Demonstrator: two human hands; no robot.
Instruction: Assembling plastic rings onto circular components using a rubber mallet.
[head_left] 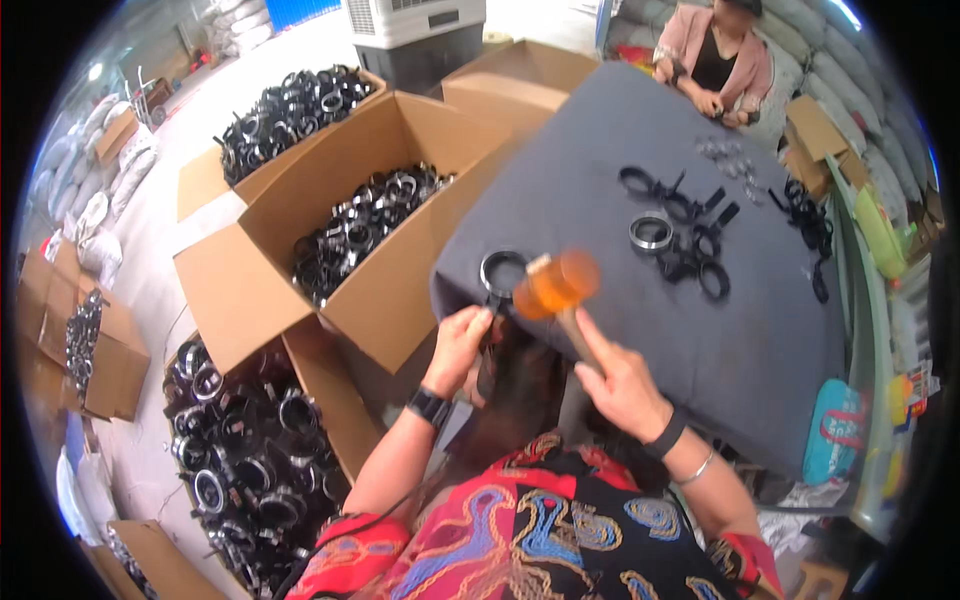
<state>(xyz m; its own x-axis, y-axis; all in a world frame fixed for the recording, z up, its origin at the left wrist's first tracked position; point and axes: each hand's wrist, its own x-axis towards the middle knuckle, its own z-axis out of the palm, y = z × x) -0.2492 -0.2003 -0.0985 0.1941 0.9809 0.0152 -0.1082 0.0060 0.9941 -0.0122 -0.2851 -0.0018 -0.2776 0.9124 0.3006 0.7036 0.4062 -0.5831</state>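
Observation:
At the near left edge of the grey-covered table, my left hand grips the strap-like black end of a ring-shaped part. That part's ring, with a silvery inner edge, lies on the cloth. My right hand is closed around the handle of a mallet. The mallet's orange head is blurred and appears just right of the ring; whether it touches anything I cannot tell. Farther right on the table, several similar black ring parts lie in a loose group, one with a bright metal ring.
Left of the table stands an open cardboard box of black ring parts, with another filled box behind and one nearer me. Across the table sits a co-worker, hands by small clear pieces. A turquoise bag is at the right edge.

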